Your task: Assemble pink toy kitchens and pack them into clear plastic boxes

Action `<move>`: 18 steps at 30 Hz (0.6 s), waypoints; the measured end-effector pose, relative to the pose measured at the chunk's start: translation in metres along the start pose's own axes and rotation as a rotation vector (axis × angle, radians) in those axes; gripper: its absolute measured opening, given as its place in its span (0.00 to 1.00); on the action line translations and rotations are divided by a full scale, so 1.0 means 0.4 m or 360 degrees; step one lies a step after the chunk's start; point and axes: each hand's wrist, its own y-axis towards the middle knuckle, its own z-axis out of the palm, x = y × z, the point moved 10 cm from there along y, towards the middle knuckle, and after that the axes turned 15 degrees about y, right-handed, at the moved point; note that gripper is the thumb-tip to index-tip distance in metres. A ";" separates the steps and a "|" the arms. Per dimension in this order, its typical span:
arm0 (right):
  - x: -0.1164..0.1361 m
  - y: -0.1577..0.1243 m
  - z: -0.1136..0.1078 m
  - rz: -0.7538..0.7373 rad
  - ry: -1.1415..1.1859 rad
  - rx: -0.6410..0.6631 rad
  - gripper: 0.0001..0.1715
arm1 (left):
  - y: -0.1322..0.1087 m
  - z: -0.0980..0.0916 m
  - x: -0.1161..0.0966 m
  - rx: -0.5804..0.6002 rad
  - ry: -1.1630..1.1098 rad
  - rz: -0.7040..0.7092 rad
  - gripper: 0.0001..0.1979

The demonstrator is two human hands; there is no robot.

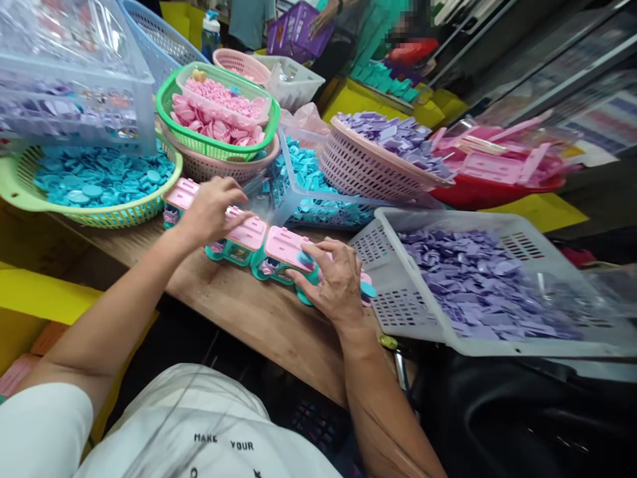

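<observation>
A row of small toy vehicles with pink roofs and teal bodies stands on the wooden table in front of me. My left hand (213,211) is over the left part of the row, fingers loosely bent and thumb apart, above a toy vehicle (247,231); nothing shows in its grasp. My right hand (334,275) is at the toy vehicle (287,247) further right, with a small blue round piece (305,258) between its thumb and fingers at the pink roof. Another blue disc (368,289) shows beyond that hand, which partly hides the right end of the row.
A yellow-green basket (172,182) of blue discs stands left, below a clear bin (144,93). A green basket (164,106) holds pink parts. Purple pieces fill a pink basket (358,166) and a white crate (411,265). A tool with a yellow-green end (388,342) lies right.
</observation>
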 end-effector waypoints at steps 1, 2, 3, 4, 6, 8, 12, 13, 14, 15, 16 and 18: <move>-0.003 0.003 0.016 -0.0011 -0.0014 0.0075 0.30 | -0.016 -0.017 0.057 -0.0013 0.0124 -0.0068 0.19; -0.008 0.004 0.032 -0.0005 -0.0023 0.0149 0.33 | -0.031 -0.024 0.098 0.0011 0.0219 -0.0088 0.21; -0.015 0.004 0.047 0.0012 -0.0029 0.0208 0.34 | -0.046 -0.022 0.122 0.0059 0.0286 -0.0070 0.22; -0.022 0.002 0.058 0.0031 -0.0030 0.0247 0.33 | -0.059 -0.015 0.131 0.0113 0.0331 -0.0030 0.23; -0.029 -0.004 0.066 0.0041 -0.0028 0.0263 0.30 | -0.080 0.003 0.123 0.0176 0.0389 0.0022 0.24; -0.033 -0.014 0.057 0.0011 -0.0031 0.0234 0.28 | -0.090 0.014 0.096 0.0177 0.0421 0.0006 0.24; -0.053 -0.049 0.015 -0.0056 -0.0024 0.0191 0.28 | -0.098 0.035 0.007 0.0185 0.0417 -0.0013 0.25; -0.060 -0.060 0.005 -0.0064 -0.0020 0.0182 0.28 | -0.100 0.040 -0.017 0.0180 0.0421 -0.0022 0.25; -0.066 -0.071 -0.003 -0.0070 -0.0019 0.0177 0.29 | -0.102 0.044 -0.040 0.0171 0.0430 -0.0038 0.26; -0.073 -0.083 -0.009 -0.0066 -0.0022 0.0172 0.29 | -0.104 0.048 -0.059 0.0160 0.0443 -0.0060 0.26; -0.080 -0.093 -0.013 -0.0047 -0.0032 0.0167 0.31 | -0.105 0.051 -0.073 0.0154 0.0454 -0.0087 0.25; -0.088 -0.109 -0.018 0.0004 -0.0065 0.0164 0.36 | -0.105 0.053 -0.088 0.0159 0.0438 -0.0124 0.24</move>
